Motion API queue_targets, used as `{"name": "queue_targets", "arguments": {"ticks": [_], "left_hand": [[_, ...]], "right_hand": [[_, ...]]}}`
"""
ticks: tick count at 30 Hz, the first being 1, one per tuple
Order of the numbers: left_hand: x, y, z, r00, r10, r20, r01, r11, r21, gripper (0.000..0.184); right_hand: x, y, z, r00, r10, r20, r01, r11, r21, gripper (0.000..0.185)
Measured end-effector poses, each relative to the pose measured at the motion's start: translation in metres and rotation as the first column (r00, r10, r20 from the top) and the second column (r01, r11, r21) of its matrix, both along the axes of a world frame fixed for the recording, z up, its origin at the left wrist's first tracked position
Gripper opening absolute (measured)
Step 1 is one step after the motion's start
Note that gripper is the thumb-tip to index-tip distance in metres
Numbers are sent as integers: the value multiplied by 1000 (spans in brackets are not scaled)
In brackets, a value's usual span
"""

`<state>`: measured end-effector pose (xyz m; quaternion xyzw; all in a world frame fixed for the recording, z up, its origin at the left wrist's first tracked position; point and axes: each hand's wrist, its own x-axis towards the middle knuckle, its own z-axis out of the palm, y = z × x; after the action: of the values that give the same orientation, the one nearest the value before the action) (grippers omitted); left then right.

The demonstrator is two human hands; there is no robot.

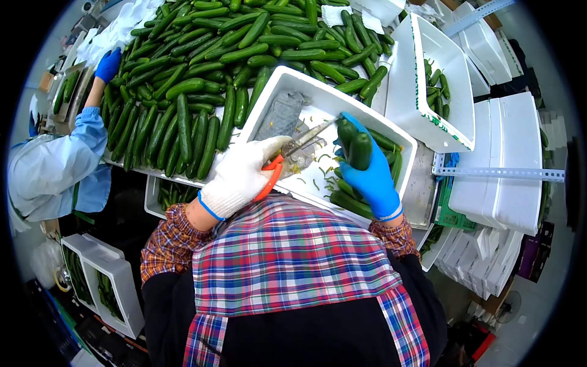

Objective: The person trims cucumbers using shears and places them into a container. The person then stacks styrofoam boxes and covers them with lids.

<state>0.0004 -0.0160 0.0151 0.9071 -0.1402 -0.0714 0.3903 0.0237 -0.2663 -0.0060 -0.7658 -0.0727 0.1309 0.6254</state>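
Note:
Orange-handled scissors (275,168) are gripped by my left hand (241,177), which wears a white knit glove. Their blades point up and right, toward the cucumbers in my other hand. My right hand (376,183), in a blue glove, is wrapped round dark green cucumbers (359,150), seen nearly end-on. Both hands are over the near side of a white foam box (275,79). Inside the box are a grey plastic-wrapped bundle (281,115), small green trimmings and more cucumbers (351,203) at the right end.
A large heap of cucumbers (183,85) covers the work surface beyond and left. Another foam box (397,92) stands at the right, near a perforated metal rail (501,173). At the left, a co-worker's blue-gloved hand (109,65) touches the heap. Foam boxes (122,275) stand lower left.

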Motion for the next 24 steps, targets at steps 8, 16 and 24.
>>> {"name": "queue_targets", "arguments": {"ticks": [8, 16, 24], "left_hand": [[3, -11, -21, 885, 90, -457, -374, 722, -582, 43], [6, -7, -28, 855, 96, -509, -405, 737, -541, 43], [11, 7, -48, 820, -3, -572, -489, 515, -704, 46]], "right_hand": [[20, -6, -2, 556, 624, -549, 724, -38, 689, 69], [33, 4, -6, 562, 438, -702, 791, -38, 610, 55], [111, 30, -7, 810, 244, -533, 400, 434, 807, 45]]}}
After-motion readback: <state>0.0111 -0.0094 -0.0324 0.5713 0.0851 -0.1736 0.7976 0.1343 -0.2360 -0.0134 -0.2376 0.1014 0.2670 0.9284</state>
